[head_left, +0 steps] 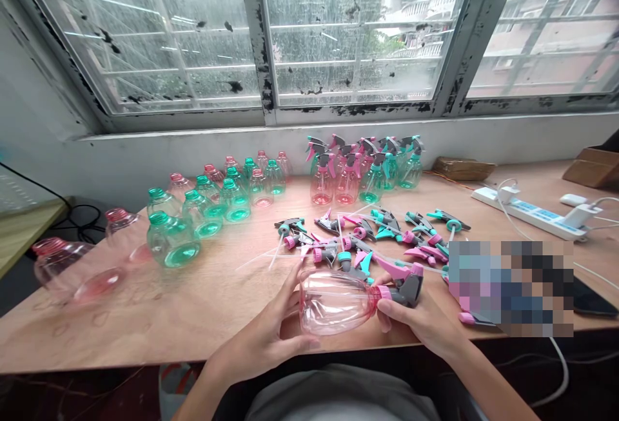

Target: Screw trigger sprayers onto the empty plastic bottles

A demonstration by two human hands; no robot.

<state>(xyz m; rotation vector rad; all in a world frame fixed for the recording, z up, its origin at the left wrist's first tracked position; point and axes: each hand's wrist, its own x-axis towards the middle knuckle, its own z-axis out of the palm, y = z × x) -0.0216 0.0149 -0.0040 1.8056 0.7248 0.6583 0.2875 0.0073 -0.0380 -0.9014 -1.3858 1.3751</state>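
Pink bottle [333,302] lying sideways over desk [207,305] edge; left hand [268,340] grip clamped round body, right hand [418,324] grip clamped on grey trigger head [410,285] at neck.

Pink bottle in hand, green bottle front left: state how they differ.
The pink bottle lies sideways in the left hand; the green bottle stands upright on the table. The pink bottle carries a spray head, in the right hand; the green bottle's neck is bare. Both are clear plastic.
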